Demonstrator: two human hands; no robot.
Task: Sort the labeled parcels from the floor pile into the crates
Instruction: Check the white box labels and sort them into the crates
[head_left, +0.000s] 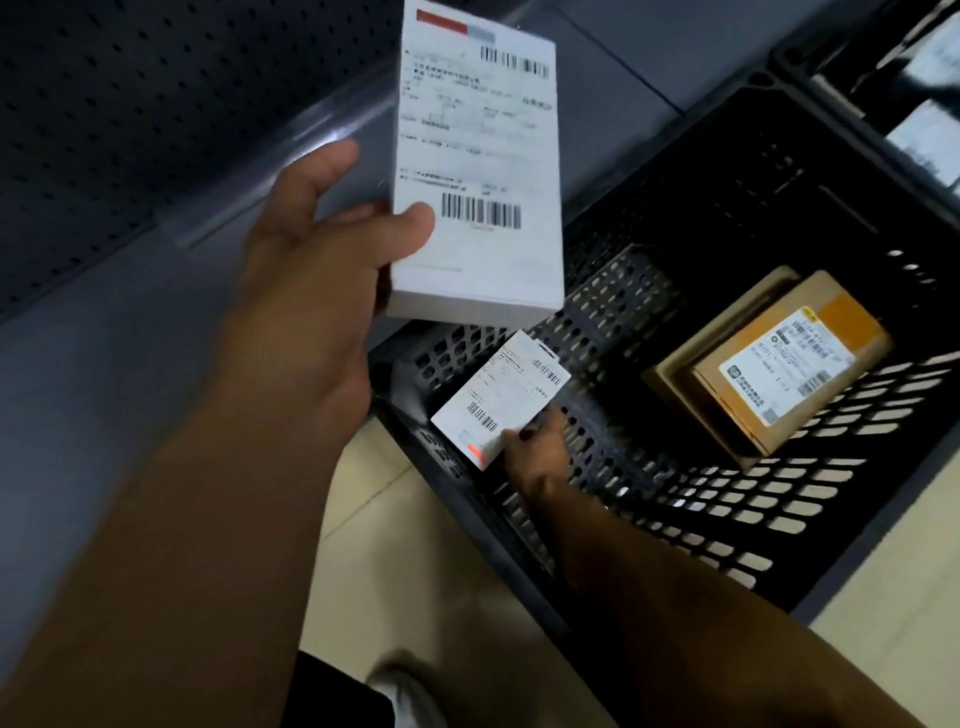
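Down at the near corner of the black crate (613, 291), we are lowering the small white parcel (501, 397) with our right hand (540, 447), whose fingers are curling round the parcel's near end and pinching it. From those fingers the parcel is stretching away, up and to the left. Its long axis is lying slantwise across the crate's corner, with the barcoded label facing up. We cannot tell whether its far end is touching the perforated wall or hanging just clear of it. This hand is the nearer one to the crate, so we are judging that the release belongs to it, and that the parcel needs to drop flat onto the slotted bottom, well apart from what is already lying there. Toward the right side of that same crate, a brown parcel (779, 364) with a white label and an orange patch is sitting on top of a flatter brown box (670, 374). Our left hand (311, 270) is holding the large white parcel (478, 171) high and close to our eyes. The thumb is pressing on the label face beside the lower barcode and the fingers are wrapping behind, so the long axis is standing nearly upright. Beyond the first crate, a second crate (810, 67) is holding more labeled parcels (924, 135), though they are blurring too much for us to count.
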